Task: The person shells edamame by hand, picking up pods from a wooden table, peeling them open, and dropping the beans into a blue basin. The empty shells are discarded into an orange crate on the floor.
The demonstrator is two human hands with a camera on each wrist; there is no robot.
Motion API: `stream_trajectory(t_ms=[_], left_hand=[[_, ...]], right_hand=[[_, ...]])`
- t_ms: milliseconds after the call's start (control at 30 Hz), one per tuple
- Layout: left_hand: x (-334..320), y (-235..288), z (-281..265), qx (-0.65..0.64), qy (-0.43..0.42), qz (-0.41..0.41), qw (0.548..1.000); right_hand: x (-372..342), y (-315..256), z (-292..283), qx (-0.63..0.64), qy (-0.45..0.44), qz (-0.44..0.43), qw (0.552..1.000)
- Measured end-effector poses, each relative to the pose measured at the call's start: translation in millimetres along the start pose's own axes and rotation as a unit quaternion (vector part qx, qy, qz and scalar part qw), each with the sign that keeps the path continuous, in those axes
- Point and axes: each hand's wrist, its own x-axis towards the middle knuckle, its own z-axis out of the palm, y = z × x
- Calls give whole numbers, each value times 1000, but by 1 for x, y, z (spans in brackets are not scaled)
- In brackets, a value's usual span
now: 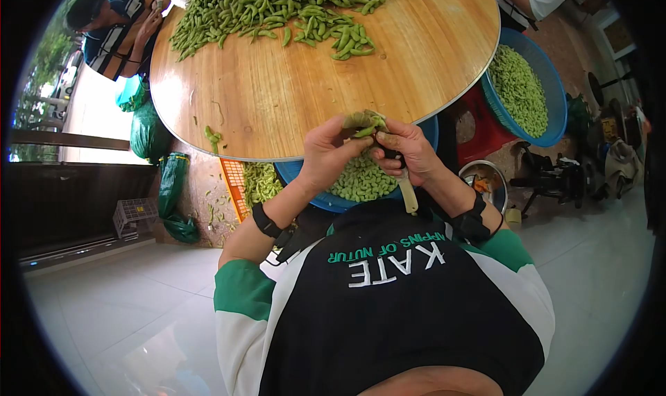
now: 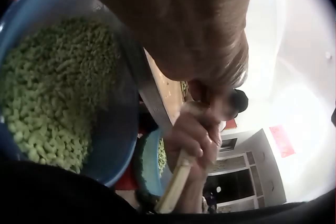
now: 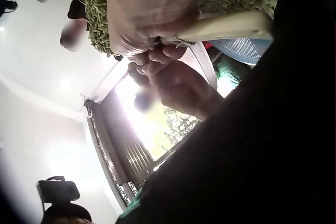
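Over the table's near edge, my left hand [image 1: 326, 153] holds a few green soybean pods [image 1: 361, 124] with bent fingers and thumb. My right hand [image 1: 411, 149] meets it at the pods, its fingers wrapped round a tool whose cream handle [image 1: 408, 196] sticks out below the palm. The tool's working end is hidden by the fingers. In the right wrist view the handle [image 3: 231, 27] shows a hole near its end. Directly beneath both hands is a blue basin [image 2: 123, 150] of shelled green beans [image 1: 362, 179].
A large pile of pods [image 1: 277, 7] covers the far side of the round wooden table [image 1: 291, 97]. An orange crate [image 1: 234, 188] with pods stands at left. Another blue basin [image 1: 558, 97] of beans and a metal bowl [image 1: 501, 195] are at right. Other people sit round the table.
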Motion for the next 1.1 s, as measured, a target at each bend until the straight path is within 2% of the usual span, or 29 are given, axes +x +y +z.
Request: stream_trajectory(t_ms=[33,133,233,267,333,367,400,433,500,533,600,633,700,733,867,933,1033,1067,1100], left_hand=[[0,-1,0,52,-16,32,998],[0,3,-6,103,-16,0,995],[3,7,-7,102,-25,10,994],[2,6,-8,102,-24,10,994],[0,4,-11,87,-2,-31,996],[-1,5,-12,87,0,-31,996],[-2,10,-11,58,15,-70,996],[-2,13,-11,29,29,-108,993],[-3,14,-17,37,23,-130,991],[-4,14,-18,45,13,-152,987],[-4,12,-16,35,14,-154,987],[-5,11,-14,27,15,-157,987],[-6,17,-10,36,13,-182,983],[-7,19,-8,44,12,-208,977],[-6,21,-8,60,-15,-223,973],[-6,20,-7,128,-39,-175,975],[-6,16,-8,144,-49,-168,974],[-6,15,-11,144,-50,-169,974],[-5,15,-14,73,-64,-212,972]], right_hand=[[0,0,0,1,0,0,1000],[-3,-1,2,-30,4,-7,1000],[-5,0,3,-57,10,-13,998],[-5,2,1,-108,-5,-38,993],[-4,9,-3,-158,-20,-61,985],[-2,14,-3,-303,-31,-163,939],[-1,17,-2,-438,-41,-259,860],[-3,15,-1,-437,-43,-259,860],[-10,6,4,-413,27,-141,899],[-10,6,4,-414,27,-140,899],[-7,3,4,-340,38,-97,935],[-6,2,5,-341,38,-97,934],[-2,1,5,-252,28,-94,963],[0,2,4,-251,29,-93,963],[4,1,-1,-220,24,-105,969],[4,-1,-1,-216,20,-105,971],[4,-2,-2,-248,27,-108,962],[4,-3,0,-279,22,-123,952],[3,-4,0,-309,18,-138,941]])
